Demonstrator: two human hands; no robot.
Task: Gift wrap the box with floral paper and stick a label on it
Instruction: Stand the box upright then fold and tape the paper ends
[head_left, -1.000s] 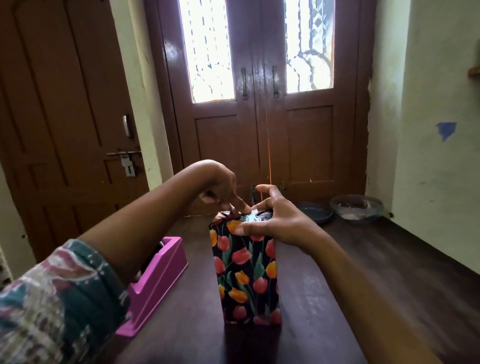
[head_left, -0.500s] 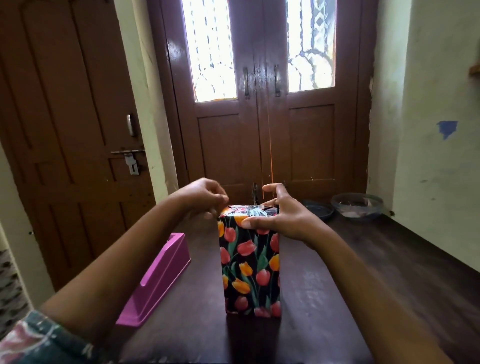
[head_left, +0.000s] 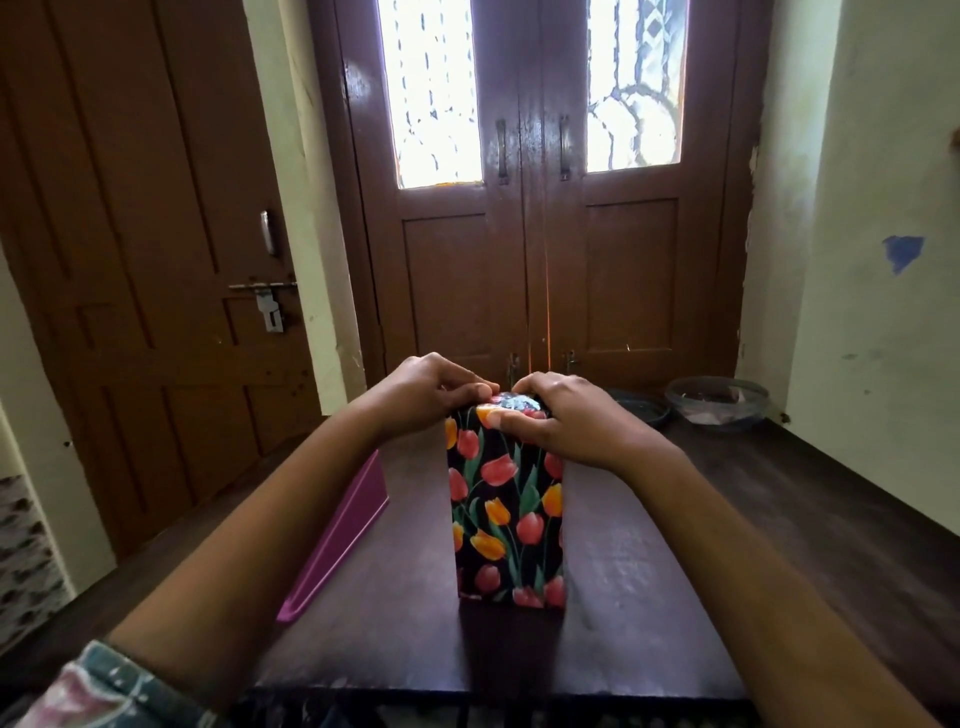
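1. The box stands upright on its small end near the middle of the dark wooden surface, directly in front of the person.
2. The floral paper, black with red and orange tulips, covers the whole visible front face. The top end shows a shiny patch; what it is cannot be told.
3. Left hand: the fingers are curled, and thumb and forefinger tips meet at the top left edge of the box, pinching the floral paper there.
4. Right hand: it lies over the top right of the box. The thumb presses across the front face just below the top edge and the fingers curl over the top, gripping the box.
5. A pink tape dispenser lies on the surface to the left of the box, not touching it and partly hidden by the left forearm.
6. A glass bowl and a dark dish sit at the far right of the surface, near the brown double door.
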